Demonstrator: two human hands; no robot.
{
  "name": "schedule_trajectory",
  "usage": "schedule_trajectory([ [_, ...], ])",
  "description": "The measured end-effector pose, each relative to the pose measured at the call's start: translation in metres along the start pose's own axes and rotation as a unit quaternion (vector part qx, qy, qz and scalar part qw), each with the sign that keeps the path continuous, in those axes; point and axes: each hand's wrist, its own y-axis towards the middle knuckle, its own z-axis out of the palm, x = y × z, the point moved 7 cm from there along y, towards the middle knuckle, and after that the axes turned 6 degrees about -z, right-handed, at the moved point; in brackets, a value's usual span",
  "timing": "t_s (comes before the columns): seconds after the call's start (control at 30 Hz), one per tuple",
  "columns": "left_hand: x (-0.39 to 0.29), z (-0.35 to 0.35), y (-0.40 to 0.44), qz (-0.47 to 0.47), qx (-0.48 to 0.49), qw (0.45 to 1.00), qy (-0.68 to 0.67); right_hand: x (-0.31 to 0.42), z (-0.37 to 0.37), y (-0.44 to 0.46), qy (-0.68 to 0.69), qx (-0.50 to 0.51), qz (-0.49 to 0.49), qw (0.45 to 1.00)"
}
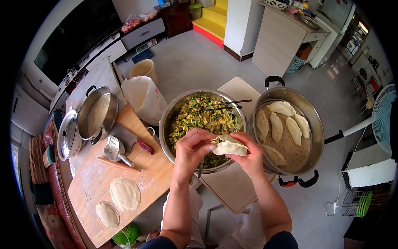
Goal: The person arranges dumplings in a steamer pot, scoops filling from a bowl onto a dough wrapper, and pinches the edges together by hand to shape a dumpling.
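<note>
Between my two hands a large folded dumpling (229, 147) is held over the filling bowl. My left hand (193, 150) pinches its left end with thumb and fingers. The fingers of my right hand (247, 153) wrap round its right end. Below lies a steel bowl (165, 137) of chopped green and yellow filling (203, 114), with dark chopsticks (226, 104) resting across its rim. To the right, a steamer pot (318, 137) holds several shaped dumplings (294, 130) on a perforated tray.
At left, a wooden board (153, 182) bears two flat dough rounds (125, 194), a rolling pin (118, 164) and a metal scoop (114, 149). Behind it stand another steel pot (98, 114) and a lid (68, 135). A white fan (383, 118) is at far right.
</note>
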Motion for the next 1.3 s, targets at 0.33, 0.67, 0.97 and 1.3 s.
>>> schedule_trajectory([
  [0.33, 0.0, 0.001, -0.002, -0.013, -0.02, 0.999, 0.043, -0.007, 0.005, -0.003, 0.038, 0.007, 0.046, 0.998],
  [0.67, 0.001, 0.005, 0.0, -0.012, -0.006, 1.0, 0.025, -0.01, 0.004, -0.004, 0.035, -0.004, 0.046, 0.998],
  [0.97, -0.001, 0.007, -0.001, 0.01, -0.015, 0.999, 0.042, -0.013, 0.004, -0.005, 0.022, -0.004, 0.05, 0.998],
  [1.3, 0.0, 0.007, -0.001, -0.056, 0.007, 0.998, 0.0, 0.001, 0.007, 0.001, -0.021, 0.018, -0.007, 1.0],
])
